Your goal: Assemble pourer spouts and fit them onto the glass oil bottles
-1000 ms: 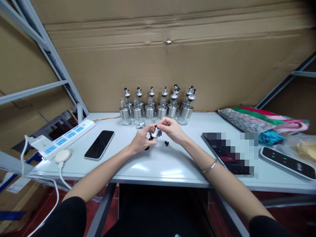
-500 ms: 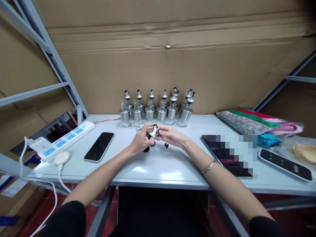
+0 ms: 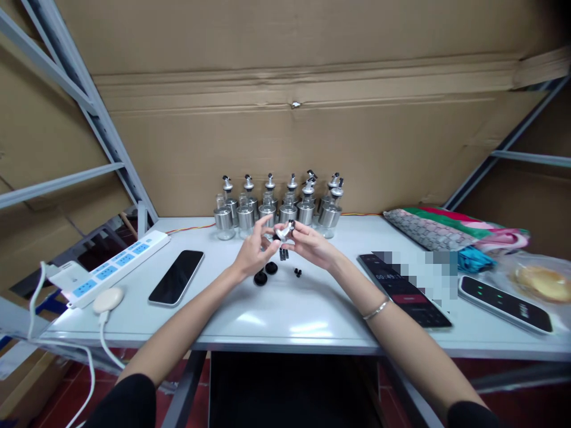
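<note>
My right hand (image 3: 313, 245) pinches a silver pourer spout (image 3: 282, 233) with a black flip tip, held above the table. To the left of the spout, my left hand (image 3: 253, 254) has its fingers spread, with the thumb close to the spout's base; whether it touches is hard to tell. Below the hands lie two black round stoppers (image 3: 260, 277), several black rectangular pieces (image 3: 284, 254) and a few tiny black parts (image 3: 297, 272). Behind them stand several glass bottles with steel sleeves (image 3: 223, 219), some topped with pourer spouts, some in the front row bare-necked.
On the left lie a phone (image 3: 176, 277), a power strip (image 3: 119, 267) and a white round charger (image 3: 108, 300). On the right are a tablet-like screen (image 3: 413, 300), a white-edged black device (image 3: 504, 304), colourful folded bags (image 3: 432, 229) and a plastic-wrapped item (image 3: 542, 282). Cardboard (image 3: 250, 137) backs the table.
My left hand's fingers have spread away from the spout, which now sits in my right hand. The view has tilted up slightly, and the stoppers and rectangular pieces show more clearly.
</note>
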